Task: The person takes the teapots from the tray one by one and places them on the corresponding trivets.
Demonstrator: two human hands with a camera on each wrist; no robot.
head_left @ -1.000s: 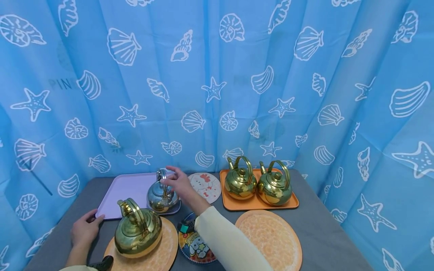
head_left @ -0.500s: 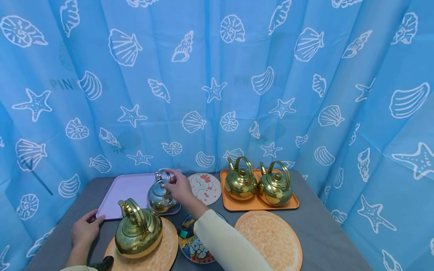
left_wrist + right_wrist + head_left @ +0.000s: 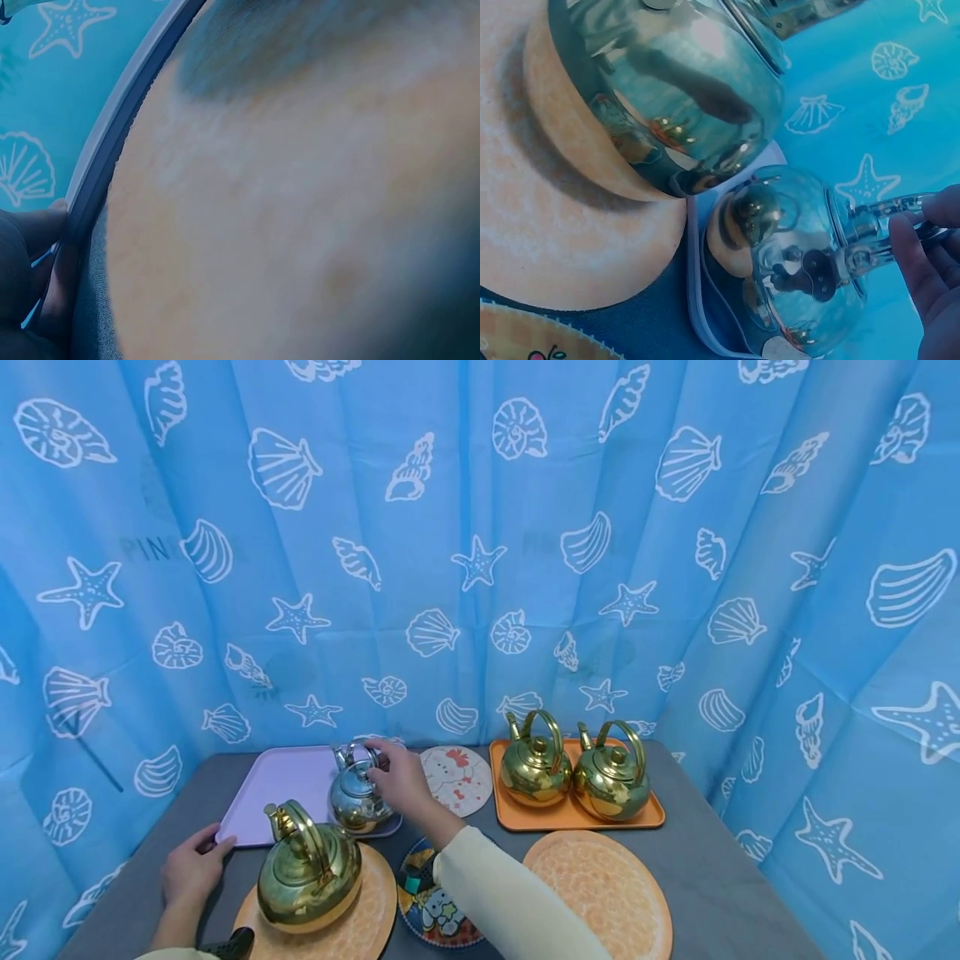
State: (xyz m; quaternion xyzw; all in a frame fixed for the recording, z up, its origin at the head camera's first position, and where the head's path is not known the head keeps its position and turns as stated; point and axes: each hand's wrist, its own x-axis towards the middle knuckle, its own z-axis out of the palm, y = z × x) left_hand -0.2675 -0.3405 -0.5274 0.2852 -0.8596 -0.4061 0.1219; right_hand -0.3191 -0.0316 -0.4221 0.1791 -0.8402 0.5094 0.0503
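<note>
My right hand (image 3: 403, 778) holds the arched handle of a shiny silver kettle (image 3: 354, 803). The kettle stands at the right end of a lavender tray (image 3: 288, 781), its spout pointing away and to the left. In the right wrist view, thumb and fingers meet around the kettle's handle (image 3: 877, 255). At the tray's near left corner, my left hand (image 3: 192, 867) pinches the rim, thumb on one side and fingers on the other, as the left wrist view shows. Between the hands, nearer me, a large gold kettle (image 3: 307, 881) sits on a round tan mat (image 3: 367, 918).
Two smaller gold kettles (image 3: 536, 777) (image 3: 611, 783) stand on an orange tray (image 3: 517, 818) at the right. Another tan mat (image 3: 600, 893), a cartoon mat (image 3: 442, 918) and a pale round mat (image 3: 457, 781) lie on the grey table (image 3: 720, 893). A blue curtain (image 3: 480, 593) closes off the back.
My right fingers have come down from a raised position to grip the silver kettle's handle. Its spout has swung slightly left. The left hand stays at the tray's corner.
</note>
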